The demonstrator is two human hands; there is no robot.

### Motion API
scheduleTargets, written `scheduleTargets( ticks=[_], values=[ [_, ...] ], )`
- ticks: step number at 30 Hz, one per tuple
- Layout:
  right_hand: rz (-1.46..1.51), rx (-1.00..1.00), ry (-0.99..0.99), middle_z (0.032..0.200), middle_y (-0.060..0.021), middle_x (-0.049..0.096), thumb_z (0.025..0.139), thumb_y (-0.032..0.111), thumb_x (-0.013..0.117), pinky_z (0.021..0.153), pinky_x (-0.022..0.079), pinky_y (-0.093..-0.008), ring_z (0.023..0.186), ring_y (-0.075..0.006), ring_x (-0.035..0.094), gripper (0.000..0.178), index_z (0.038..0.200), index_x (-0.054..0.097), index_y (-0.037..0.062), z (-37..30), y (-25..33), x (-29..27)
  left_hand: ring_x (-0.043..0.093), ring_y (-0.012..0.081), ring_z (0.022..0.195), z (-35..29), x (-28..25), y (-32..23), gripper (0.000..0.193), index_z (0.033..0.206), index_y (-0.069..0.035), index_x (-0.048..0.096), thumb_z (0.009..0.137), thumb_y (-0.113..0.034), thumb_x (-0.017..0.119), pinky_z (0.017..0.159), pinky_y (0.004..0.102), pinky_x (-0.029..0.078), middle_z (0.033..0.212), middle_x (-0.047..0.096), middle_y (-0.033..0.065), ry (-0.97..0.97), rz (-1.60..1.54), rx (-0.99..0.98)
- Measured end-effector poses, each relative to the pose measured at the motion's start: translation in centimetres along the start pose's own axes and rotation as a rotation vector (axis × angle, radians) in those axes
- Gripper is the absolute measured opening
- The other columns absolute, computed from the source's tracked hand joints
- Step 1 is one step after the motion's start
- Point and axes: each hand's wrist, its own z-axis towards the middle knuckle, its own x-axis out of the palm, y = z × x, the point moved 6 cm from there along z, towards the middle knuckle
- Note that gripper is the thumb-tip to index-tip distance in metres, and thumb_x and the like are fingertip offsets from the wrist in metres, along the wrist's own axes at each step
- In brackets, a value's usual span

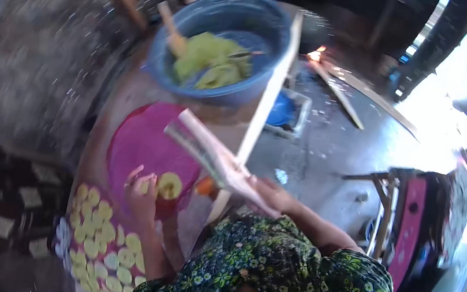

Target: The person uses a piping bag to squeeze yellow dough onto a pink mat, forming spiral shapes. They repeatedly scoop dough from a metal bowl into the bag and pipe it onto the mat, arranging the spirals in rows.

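Note:
My left hand (pixel 143 190) is over the round magenta board (pixel 153 141), fingers curled round a small pale-yellow piece that looks like dough. Beside those fingers lies a yellow dough disc (pixel 170 186) with a darker middle. My right hand (pixel 272 193) grips the near end of a long, pale folded sheet (pixel 217 155), which slants up and left across the table edge and partly covers the board. Under that sheet an orange thing (pixel 204 186) shows, too blurred to name. Many flat yellow rounds (pixel 96 228) are spread on the table to the left.
A large blue basin (pixel 160 70) with a yellow-green dough mass (pixel 210 59) and a wooden spatula (pixel 172 30) stands at the table's far end. Beyond the right edge, a fire (pixel 316 54) burns by long wood pieces (pixel 339 95). A crate (pixel 297 116) sits on the floor.

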Motion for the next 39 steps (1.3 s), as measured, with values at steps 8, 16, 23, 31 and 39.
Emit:
scheduleTargets(
  ticks=[8,16,23,31,39],
  values=[
    [0.214,-0.098,-0.271,0.057,-0.0018,0.051,0.092,0.045,0.049,0.038,0.038,-0.0226,0.044,-0.0087,0.049,0.043,0.096,0.052,0.0021,-12.2,-3.3,-2.7,0.058,0.023,0.093,0.6,11.8,-11.2,0.015,0.098,0.0,0.061,0.083,-0.002,0.06,0.079,0.0338,0.047,0.106,0.058,0.0099,0.244,-0.527,0.323],
    [0.454,-0.134,-0.607,0.061,-0.0013,0.051,0.087,0.034,0.06,0.036,0.037,-0.024,0.042,-0.0103,0.049,0.029,0.091,0.051,0.0062,-18.3,-8.2,-11.5,0.06,0.0282,0.086,-6.2,22.0,-21.5,0.007,0.076,-0.004,0.057,0.077,-0.004,0.064,0.079,0.0376,0.044,0.091,0.064,0.0103,0.528,-0.629,0.482],
    [0.428,-0.166,-0.76,0.057,-0.0027,0.052,0.089,0.039,0.056,0.036,0.037,-0.0255,0.039,-0.0112,0.047,0.033,0.087,0.051,0.0064,-20.7,-5.0,-23.8,0.06,0.0343,0.076,-10.2,37.8,-26.3,0.03,0.071,-0.005,0.057,0.089,-0.028,0.052,0.069,0.0449,0.045,0.077,0.064,0.0148,0.871,-0.129,0.666],
    [0.462,-0.305,-0.896,0.056,-0.0005,0.049,0.087,0.04,0.058,0.037,0.036,-0.0242,0.04,-0.01,0.046,0.033,0.086,0.049,0.0085,-23.8,3.6,-41.5,0.059,0.0383,0.064,-11.6,54.8,-9.3,0.033,0.076,-0.006,0.065,0.088,-0.033,0.052,0.065,0.0468,0.047,0.07,0.061,0.0193,1.145,0.129,0.342],
    [0.633,-0.395,-0.98,0.059,-0.0007,0.048,0.088,0.038,0.057,0.037,0.035,-0.0251,0.041,-0.0099,0.045,0.03,0.084,0.048,0.0099,-23.2,8.8,-56.9,0.059,0.0354,0.064,-3.8,65.2,-19.5,0.03,0.078,-0.005,0.064,0.088,-0.03,0.052,0.063,0.0444,0.048,0.07,0.062,0.0179,1.281,0.193,-0.129]
  ],
)
